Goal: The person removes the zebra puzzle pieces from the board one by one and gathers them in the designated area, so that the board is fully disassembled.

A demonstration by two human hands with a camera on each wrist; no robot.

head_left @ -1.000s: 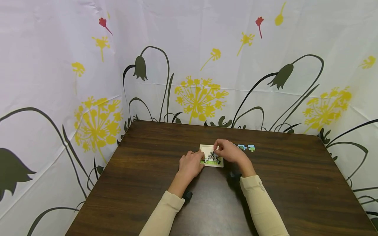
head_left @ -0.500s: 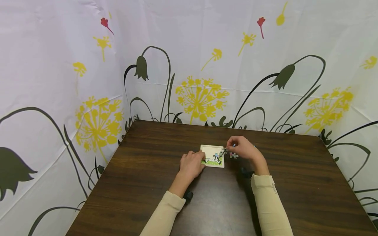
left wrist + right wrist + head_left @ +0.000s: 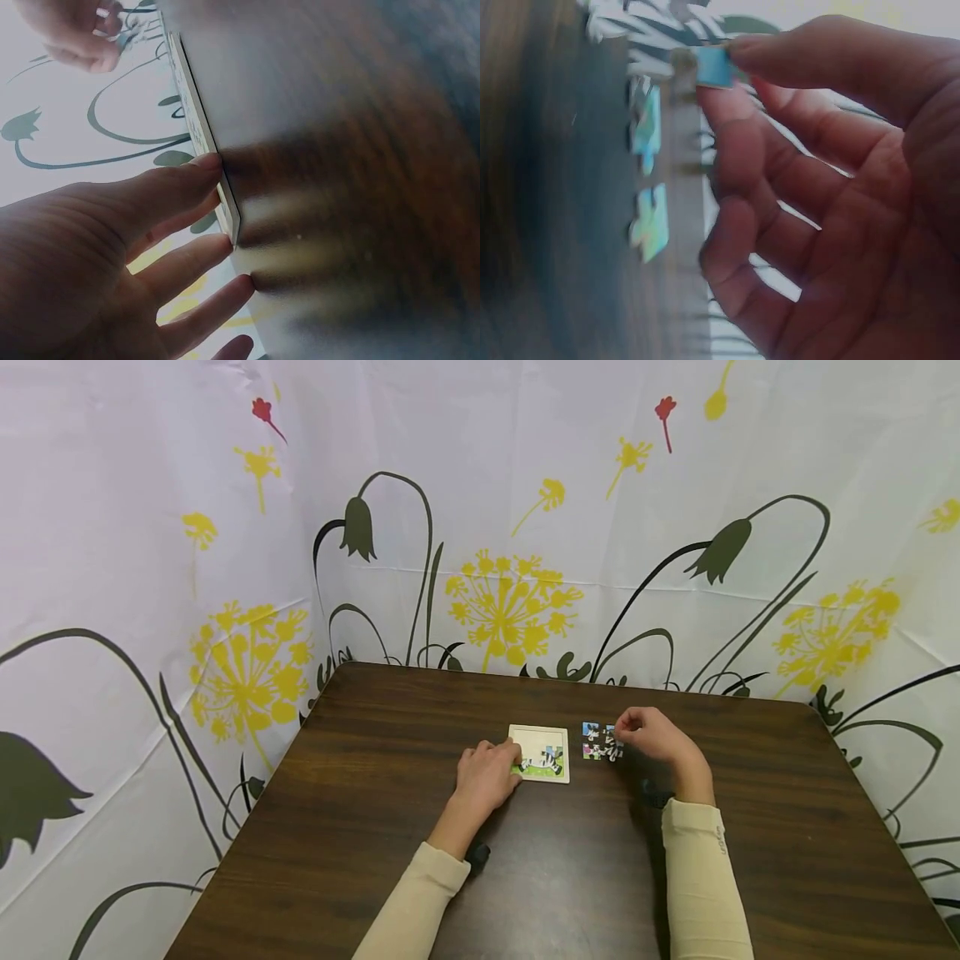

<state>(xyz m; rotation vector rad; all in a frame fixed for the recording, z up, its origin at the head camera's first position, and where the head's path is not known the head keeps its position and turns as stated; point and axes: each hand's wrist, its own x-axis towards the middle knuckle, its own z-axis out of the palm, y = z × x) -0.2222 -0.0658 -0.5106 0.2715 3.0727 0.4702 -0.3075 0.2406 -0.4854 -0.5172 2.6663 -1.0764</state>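
Observation:
A square puzzle tray (image 3: 542,778) lies on the table, with zebra pieces along its lower part and bare wood above. My left hand (image 3: 487,774) holds its lower left corner; in the left wrist view, the thumb of my left hand (image 3: 112,240) touches the tray's edge (image 3: 199,105). Right of the tray, my right hand (image 3: 656,739) is over the loose puzzle pieces (image 3: 591,731). In the right wrist view, my right hand (image 3: 817,150) pinches a small piece with a blue part (image 3: 715,66) between thumb and index finger.
Two blue-green pieces, one (image 3: 646,124) above the other (image 3: 652,225), lie on the table in the right wrist view. The dark wooden table (image 3: 420,718) ends at a white flower-printed curtain (image 3: 480,510) at the back.
My right hand has moved right, away from the tray and over the loose pieces, uncovering several of them. A piece it held has left the tray. My left hand has stayed at the tray.

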